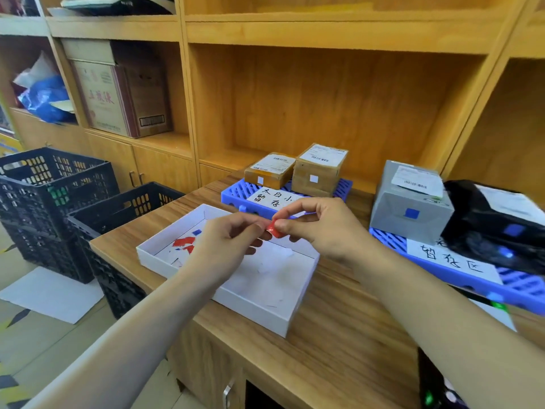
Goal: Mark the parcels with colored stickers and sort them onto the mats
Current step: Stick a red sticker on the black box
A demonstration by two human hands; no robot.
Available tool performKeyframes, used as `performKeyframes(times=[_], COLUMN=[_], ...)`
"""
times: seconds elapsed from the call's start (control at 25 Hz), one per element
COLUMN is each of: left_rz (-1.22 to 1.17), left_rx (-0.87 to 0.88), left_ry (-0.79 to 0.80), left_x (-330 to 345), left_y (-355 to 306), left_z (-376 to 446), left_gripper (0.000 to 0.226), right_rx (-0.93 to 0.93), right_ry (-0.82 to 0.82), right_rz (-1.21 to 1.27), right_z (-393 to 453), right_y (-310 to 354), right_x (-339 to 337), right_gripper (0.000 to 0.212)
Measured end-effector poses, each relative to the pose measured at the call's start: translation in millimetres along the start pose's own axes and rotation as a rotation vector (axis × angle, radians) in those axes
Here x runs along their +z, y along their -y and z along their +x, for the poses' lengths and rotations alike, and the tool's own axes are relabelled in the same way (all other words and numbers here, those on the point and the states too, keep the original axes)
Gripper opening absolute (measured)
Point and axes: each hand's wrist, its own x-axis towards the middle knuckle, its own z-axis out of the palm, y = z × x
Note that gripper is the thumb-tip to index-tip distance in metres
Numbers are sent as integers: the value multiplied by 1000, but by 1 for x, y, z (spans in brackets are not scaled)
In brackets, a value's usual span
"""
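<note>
Both hands meet over a white tray [253, 305] on the wooden counter. My left hand [227, 240] and my right hand [318, 228] pinch one small red sticker [273, 228] between their fingertips. Loose red stickers [183, 242] and a blue sticker [196, 232] lie in the tray's far left corner. Two brown parcels [269, 169] [320, 169], each with a white sticker, stand on the far blue mat [233, 196]. A grey parcel [410, 199] and a black bagged parcel [498, 222], both with blue stickers, sit on the right blue mat [472, 281].
Black plastic crates [53, 199] [118, 219] stand on the floor to the left of the counter. Wooden shelves rise behind, with a cardboard carton [118, 93] on the left shelf. White paper lies on the floor at left.
</note>
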Motion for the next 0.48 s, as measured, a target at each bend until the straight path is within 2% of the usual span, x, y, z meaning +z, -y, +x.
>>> performKeyframes(times=[0.24, 0.48], left_rz=[-275, -298], left_rx=[-151, -147], left_ry=[132, 214], left_x=[38, 69], left_y=[-12, -20], left_z=[-14, -26], left_gripper=[17, 25], right_rx=[53, 39], right_ry=[-59, -87], right_rz=[22, 99], right_z=[-31, -55], right_y=[-14, -31], right_x=[-39, -62], right_gripper=[7, 4])
